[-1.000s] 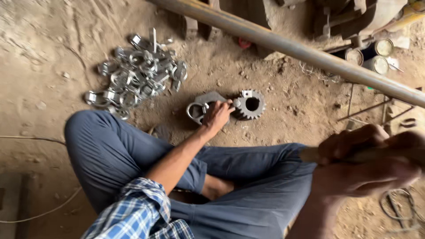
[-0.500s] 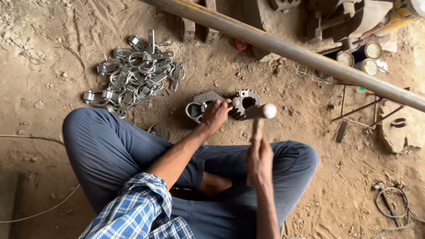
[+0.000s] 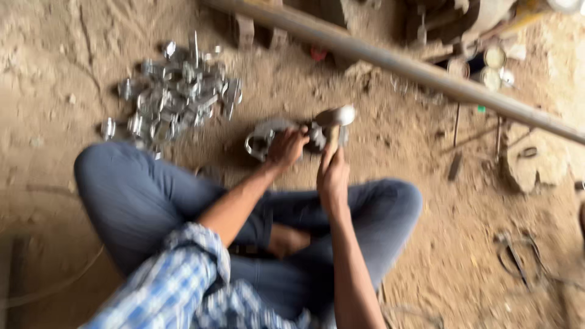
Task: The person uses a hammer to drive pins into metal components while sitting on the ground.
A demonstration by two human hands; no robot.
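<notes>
So the person is sitting cross-legged right on the dirt floor point(image 3: 426, 256), in blue jeans and a blue checked shirt, and the view looks down over the knees at both hands.

The right hand point(image 3: 332, 176) is wrapped tight around the handle of a hammer point(image 3: 334, 125), fingers fully closed. The hammer's metal head sits up above the fist, right over the workpiece. It's motion-blurred, so I can't tell if the head is touching anything.

The left hand point(image 3: 285, 148) is pressed down on a shiny metal ring clamp point(image 3: 261, 137) that lies on the floor just in front of the shins. The fingers curl over its right end and seem to pin it, though how far they close round it is too blurry to call. Just right of that hand, partly hidden behind the hammer, there's a dark round metal part point(image 3: 317, 137) that the clamp seems to butt against.

Off to the upper left, well apart from the hands, there's a heap of similar shiny metal clamps point(image 3: 173, 94) piled on the floor. A long metal pipe point(image 3: 426, 70) runs diagonally across the top of the view. Behind it on the right there are a couple of small round tins point(image 3: 493, 67).
</notes>
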